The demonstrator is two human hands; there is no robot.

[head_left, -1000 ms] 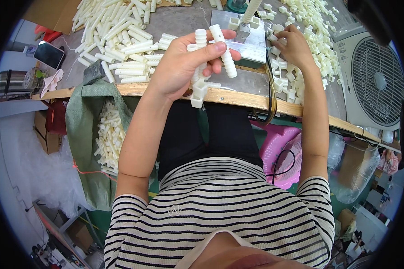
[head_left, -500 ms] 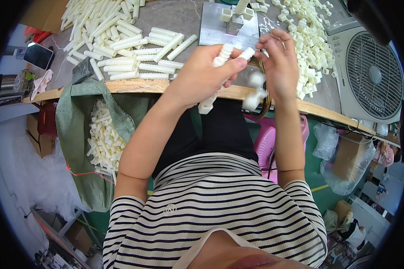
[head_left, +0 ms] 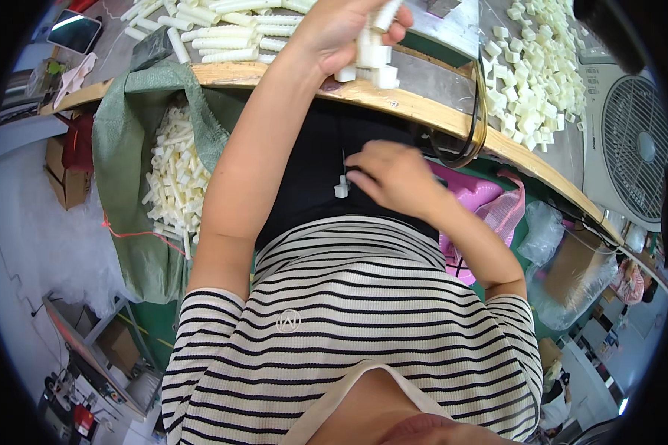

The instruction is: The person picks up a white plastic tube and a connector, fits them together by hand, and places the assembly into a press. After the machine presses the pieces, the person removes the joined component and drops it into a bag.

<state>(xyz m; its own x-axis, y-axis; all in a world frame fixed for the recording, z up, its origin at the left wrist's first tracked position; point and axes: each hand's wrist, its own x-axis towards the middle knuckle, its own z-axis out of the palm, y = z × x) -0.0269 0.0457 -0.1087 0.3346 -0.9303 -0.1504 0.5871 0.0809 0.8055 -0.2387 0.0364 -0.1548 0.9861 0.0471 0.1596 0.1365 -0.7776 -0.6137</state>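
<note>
Gripping white ribbed tubes [head_left: 387, 15] in a closed left hand [head_left: 334, 33] above the wooden edge [head_left: 230, 73] of a worktable, with blurred white square caps [head_left: 384, 77] clustered around the tubes' lower ends. Held low over dark trousers [head_left: 293, 167], with the right hand [head_left: 401, 176] half curled, just beside a lone square piece [head_left: 341, 191]; impossible to tell whether touching or gripping it. Surrounded on the tabletop by loose tubes [head_left: 230, 41] at left and scattered square pieces [head_left: 523, 81] at right, near a grey box fan [head_left: 634, 141]. Partly blocked from view by the left hand and forearm, along the middle of the table edge. Seen below that edge, to the left, with a green sack [head_left: 126, 156] full of white parts [head_left: 174, 178]; to the right, with looped cables [head_left: 482, 111] and a pink basket [head_left: 471, 194], half hidden behind the right forearm. Shifted since half a second earlier, with the right hand gone from beside the held tubes down to the lap.
</note>
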